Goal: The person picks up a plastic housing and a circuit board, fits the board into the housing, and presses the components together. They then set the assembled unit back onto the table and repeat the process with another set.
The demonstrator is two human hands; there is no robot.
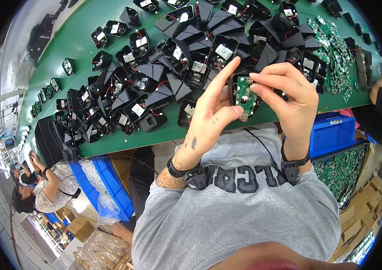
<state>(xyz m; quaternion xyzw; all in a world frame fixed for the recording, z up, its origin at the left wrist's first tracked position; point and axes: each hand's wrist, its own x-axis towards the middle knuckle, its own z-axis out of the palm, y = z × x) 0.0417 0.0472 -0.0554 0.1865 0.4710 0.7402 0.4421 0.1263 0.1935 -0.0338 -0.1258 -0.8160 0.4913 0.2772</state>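
A green circuit board (245, 100) is held up in front of me, over the near edge of the bench. Behind it shows a dark edge, seemingly a black plastic housing; whether the board sits inside it I cannot tell. My left hand (213, 116) has its thumb on the board's lower left side, its index finger stretched out and the other fingers partly hidden. With thumb and fingertips, my right hand (290, 90) pinches the board's upper right end. Close to the left hand, on the bench, rests an open black housing (185, 113) with a pale part inside.
Many black housings with red wires crowd the green bench (123, 140). A heap of circuit boards (332, 51) lies at the right. Blue bins (332, 133) stand below the bench edge. Another person (49, 189) works at the left; someone's arm (380, 90) reaches in at the right.
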